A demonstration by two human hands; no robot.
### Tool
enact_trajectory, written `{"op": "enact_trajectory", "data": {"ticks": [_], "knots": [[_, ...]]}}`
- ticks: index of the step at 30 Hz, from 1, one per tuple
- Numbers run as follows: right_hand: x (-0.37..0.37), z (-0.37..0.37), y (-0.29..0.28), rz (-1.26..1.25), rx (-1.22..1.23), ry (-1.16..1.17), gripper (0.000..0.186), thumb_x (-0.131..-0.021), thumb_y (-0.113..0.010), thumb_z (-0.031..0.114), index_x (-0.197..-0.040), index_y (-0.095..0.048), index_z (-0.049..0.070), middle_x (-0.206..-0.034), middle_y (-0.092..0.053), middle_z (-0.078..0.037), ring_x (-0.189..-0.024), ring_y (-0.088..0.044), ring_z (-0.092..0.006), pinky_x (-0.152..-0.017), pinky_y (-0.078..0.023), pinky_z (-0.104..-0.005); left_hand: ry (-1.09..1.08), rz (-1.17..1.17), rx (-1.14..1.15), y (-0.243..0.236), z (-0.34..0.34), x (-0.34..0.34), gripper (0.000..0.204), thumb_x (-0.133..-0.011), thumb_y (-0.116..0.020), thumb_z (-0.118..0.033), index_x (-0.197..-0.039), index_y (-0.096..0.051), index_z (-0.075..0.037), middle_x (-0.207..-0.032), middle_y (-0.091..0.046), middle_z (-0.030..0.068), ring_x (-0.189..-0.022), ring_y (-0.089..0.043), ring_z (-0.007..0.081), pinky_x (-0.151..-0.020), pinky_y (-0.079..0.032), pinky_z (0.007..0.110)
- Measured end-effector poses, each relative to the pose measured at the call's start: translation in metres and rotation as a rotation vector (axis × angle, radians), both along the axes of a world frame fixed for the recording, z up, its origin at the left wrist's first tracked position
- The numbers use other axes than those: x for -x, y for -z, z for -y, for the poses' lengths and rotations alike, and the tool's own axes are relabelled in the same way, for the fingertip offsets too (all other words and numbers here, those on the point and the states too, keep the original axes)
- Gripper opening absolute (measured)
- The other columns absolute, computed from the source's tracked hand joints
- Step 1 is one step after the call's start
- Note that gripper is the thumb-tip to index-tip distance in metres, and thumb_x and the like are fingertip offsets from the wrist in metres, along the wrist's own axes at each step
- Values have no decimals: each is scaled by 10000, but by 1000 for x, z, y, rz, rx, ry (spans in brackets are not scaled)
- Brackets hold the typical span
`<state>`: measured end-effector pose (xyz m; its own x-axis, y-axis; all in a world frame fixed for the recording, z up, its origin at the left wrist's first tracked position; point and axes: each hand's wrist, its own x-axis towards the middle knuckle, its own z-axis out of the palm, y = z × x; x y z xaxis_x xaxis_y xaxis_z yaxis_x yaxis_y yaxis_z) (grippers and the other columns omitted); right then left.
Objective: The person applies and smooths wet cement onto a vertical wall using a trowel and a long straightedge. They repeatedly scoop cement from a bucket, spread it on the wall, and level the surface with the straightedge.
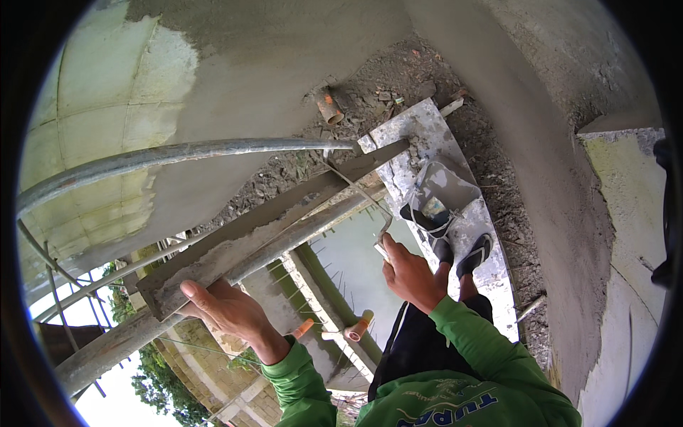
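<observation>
A long metal straightedge [284, 213], shaped like a box or channel and smeared with mortar, slants from the lower left toward the board by my feet. My left hand [231, 313] grips its near end, thumb on top and fingers mostly hidden beneath. My right hand [414, 274] is closed round the handle of a slim trowel-like tool [385, 226]. Its bent metal neck shows, and a thin blade seems to point up and left, seen edge-on. A mortar-stained grey bucket [462, 186] with a handle rests beside my feet.
I stand in sandals on a mortar-spattered board [498, 285]. Metal pipes [192, 151] cross at the left. Wet grey plaster [263, 78] covers part of the pale block wall [92, 128]. Rubble and a short orange pipe [329, 107] lie ahead; beneath the pipes is a drop to a lower level.
</observation>
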<state>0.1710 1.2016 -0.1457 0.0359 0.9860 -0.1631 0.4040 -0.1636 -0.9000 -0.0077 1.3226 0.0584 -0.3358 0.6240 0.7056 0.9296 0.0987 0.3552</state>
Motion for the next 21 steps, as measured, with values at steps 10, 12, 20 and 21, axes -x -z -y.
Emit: {"op": "enact_trajectory", "data": {"ticks": [10,12,20,21], "knots": [[1,-43,127,93,270,55,505,-833,-522,122,-1321,-418,38,-991,-628,-246,-817,-627,-412,-722,-508,-489,139,645,-142,-11,-14,-45,678,-899,-597,-484,-1229,-372,63,-1154,-457,180,-1069,-498,236,-911,-435,371],[-10,-56,153,96,316,65,486,-839,-513,119,-1309,-427,28,-996,-628,-251,-834,-626,-414,-740,-504,-487,158,637,-154,-10,-16,-44,716,-894,-608,-478,-1276,-332,60,-1174,-460,186,-1074,-500,239,-912,-434,369],[0,15,125,9,171,90,519,-866,-543,166,-1342,-392,23,-1095,-595,-256,-951,-615,-402,-819,-509,-438,164,480,-107,5,-27,-29,792,-892,-651,-397,-1400,-212,23,-1317,-426,210,-1129,-507,254,-923,-447,372],[5,25,121,28,141,56,533,-872,-531,166,-1359,-360,36,-1089,-583,-232,-857,-618,-400,-756,-510,-458,172,487,-69,12,-26,-27,766,-896,-653,-360,-1403,-217,11,-1323,-427,208,-1132,-507,253,-925,-457,377]]}}
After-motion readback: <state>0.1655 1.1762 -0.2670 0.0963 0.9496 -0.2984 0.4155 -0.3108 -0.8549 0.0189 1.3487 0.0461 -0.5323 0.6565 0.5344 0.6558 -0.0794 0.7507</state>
